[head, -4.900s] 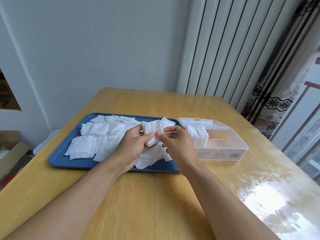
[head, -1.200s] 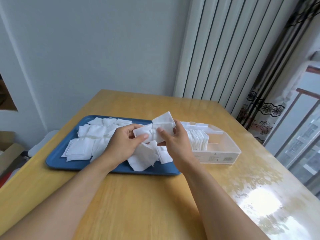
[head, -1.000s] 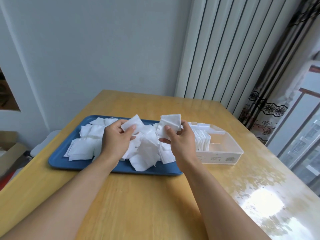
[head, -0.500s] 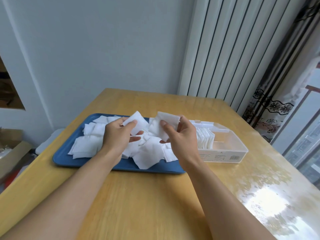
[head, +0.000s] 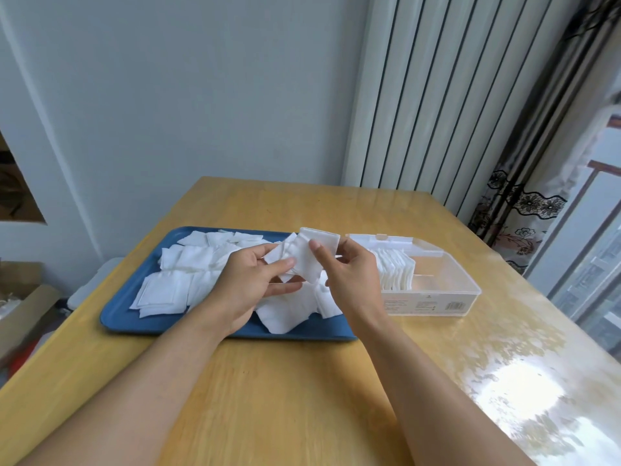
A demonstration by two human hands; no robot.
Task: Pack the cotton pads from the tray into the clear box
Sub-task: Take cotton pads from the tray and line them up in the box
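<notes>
Pale wooden table [head: 289, 391] under everything, glossy and glaring at the right. Blue tray [head: 124, 319] on the left half, clear box [head: 437, 297] just beside its right end, apparently touching or nearly so; cannot tell which. White lid [head: 379, 239] of the box open at the back, lying along the far rim. Behind the table a plain grey wall [head: 188, 95], white ribbed panels [head: 433, 95] and a patterned curtain [head: 524, 210] before a window [head: 598, 264]. Cardboard box [head: 23, 304] on the floor at the left

Both forearms reaching in from the near edge, crossing the front of the tray and hiding part of the heap. Left hand [head: 248, 284] raised above the tray, thumb and fingers pinching a small stack of pads [head: 285, 255] from the left side. Right hand [head: 349, 267] meeting it, thumb and fingers pinching another square pad [head: 317, 242] held upright against that stack, top edge standing above the fingertips

Loose cotton pads [head: 178, 280] spread over the tray: white, square, thin, with a stitched border, overlapping at all angles, a few bent or crumpled at the near right. Packed pads [head: 396, 270] inside the left part of the box, standing on edge in a tight row, leaning slightly; right part of the box bare, barcode label [head: 453, 306] on its near wall
</notes>
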